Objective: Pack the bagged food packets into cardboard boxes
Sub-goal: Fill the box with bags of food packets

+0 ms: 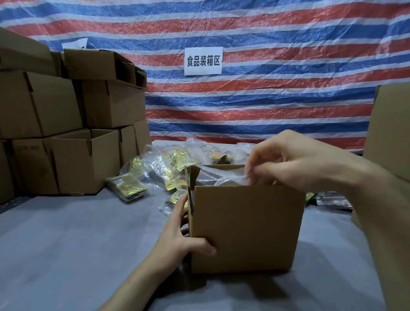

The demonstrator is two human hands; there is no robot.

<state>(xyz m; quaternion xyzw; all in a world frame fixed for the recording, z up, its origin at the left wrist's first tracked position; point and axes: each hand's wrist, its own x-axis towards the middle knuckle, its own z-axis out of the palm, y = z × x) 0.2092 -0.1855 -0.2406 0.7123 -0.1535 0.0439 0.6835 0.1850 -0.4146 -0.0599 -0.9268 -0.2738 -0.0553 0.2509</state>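
An open brown cardboard box (245, 228) stands on the grey table in front of me. My left hand (181, 235) grips its near left corner, thumb on the front face, fingers on the left side. Above the box's open top, my right hand (291, 164) pinches the clear plastic of a bagged food packet (219, 176) that sits partly inside the box. More clear bags of gold-foil packets (167, 167) lie heaped behind the box, and one gold packet (127, 188) lies apart to the left.
Stacked cardboard boxes (65, 124) fill the left side of the table. A tall cardboard box (400, 132) stands at the right edge. A striped red, white and blue tarp with a white sign (203, 61) hangs behind. The grey table surface (75, 255) stretches toward me.
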